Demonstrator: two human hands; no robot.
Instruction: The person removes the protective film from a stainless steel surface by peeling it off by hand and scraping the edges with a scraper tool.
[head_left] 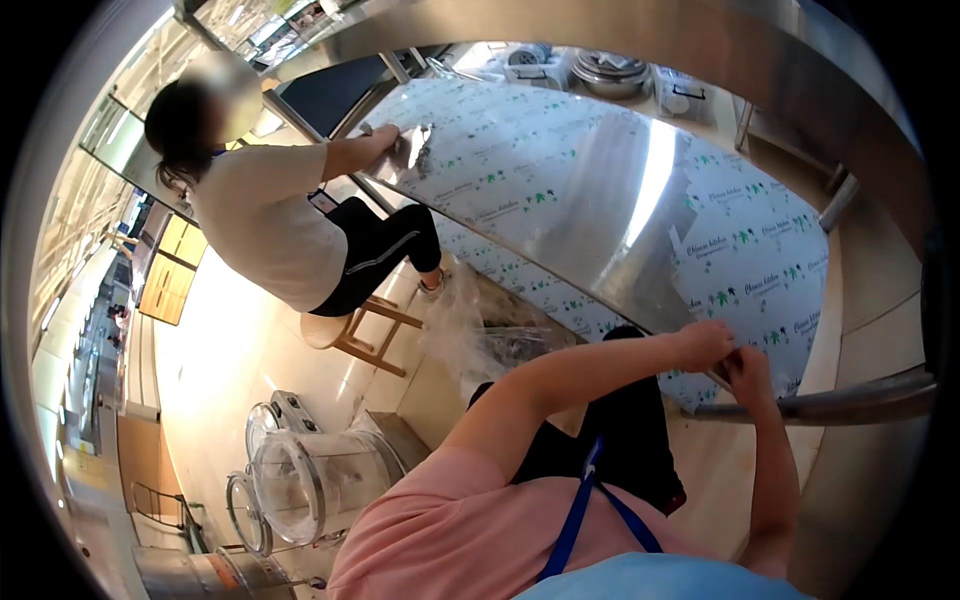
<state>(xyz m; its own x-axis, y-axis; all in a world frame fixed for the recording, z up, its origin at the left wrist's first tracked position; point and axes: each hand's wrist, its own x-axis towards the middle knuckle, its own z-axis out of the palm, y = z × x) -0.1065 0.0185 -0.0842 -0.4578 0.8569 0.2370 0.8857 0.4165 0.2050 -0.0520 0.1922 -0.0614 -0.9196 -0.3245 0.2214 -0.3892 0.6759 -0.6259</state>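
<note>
A steel shelf panel (610, 250) lies in front of me, partly covered by printed protective film (740, 240) with green leaf marks and lettering. Bare shiny metal shows in a band between two film-covered areas. At the panel's near edge, my left hand (705, 345) is closed, its fingers pinching at the edge of the film. Right beside it, almost touching, my right hand (748, 375) is also closed in a pinch at the same edge. The fingertips are partly hidden, so the held bit of film is hard to see.
A co-worker (265, 215) sits on a wooden stool (350, 335), one hand at the panel's far left. Crumpled clear plastic (460, 330) lies on the floor. Wrapped round equipment (320, 480) stands lower left. Metal bowls (610, 70) and plastic bins (680, 92) sit behind, near a steel frame (840, 405).
</note>
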